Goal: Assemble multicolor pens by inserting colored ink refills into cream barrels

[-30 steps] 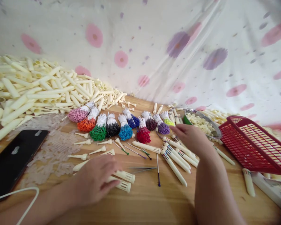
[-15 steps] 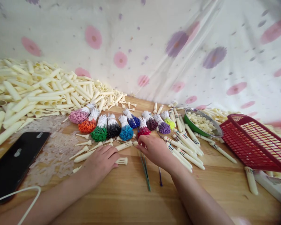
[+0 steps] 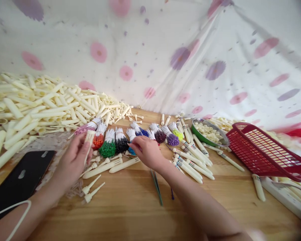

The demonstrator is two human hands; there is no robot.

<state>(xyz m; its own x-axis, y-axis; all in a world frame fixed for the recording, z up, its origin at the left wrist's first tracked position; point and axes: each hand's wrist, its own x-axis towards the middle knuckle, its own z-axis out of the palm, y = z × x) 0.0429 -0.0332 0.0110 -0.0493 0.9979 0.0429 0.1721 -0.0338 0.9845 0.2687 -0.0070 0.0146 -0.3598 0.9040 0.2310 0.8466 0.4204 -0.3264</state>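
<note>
My left hand [image 3: 74, 159] is raised over the clear plastic pieces and grips a cream slotted pen barrel section [image 3: 89, 138] upright between thumb and fingers. My right hand [image 3: 148, 152] reaches across in front of the light-blue refill bundle [image 3: 130, 134] with its fingers pinched together. Whatever those fingertips hold, if anything, is too small to make out. Bundles of white pen refills with coloured ends stand in a row, among them the green bundle [image 3: 107, 147] and the black bundle [image 3: 121, 145]. Below my right wrist lie green tweezers [image 3: 157, 189].
Cream pen barrels [image 3: 40, 103] are heaped at the left behind a black phone [image 3: 20, 180]. Assembled multicolour pens [image 3: 190, 167] lie right of my right hand. Beyond are a green-rimmed bowl [image 3: 197, 132] of small parts and a red plastic basket [image 3: 261, 150].
My left hand has lifted from the table and moved left, now with the barrel section upright. My right hand has moved left from the red bundle to the light-blue one.
</note>
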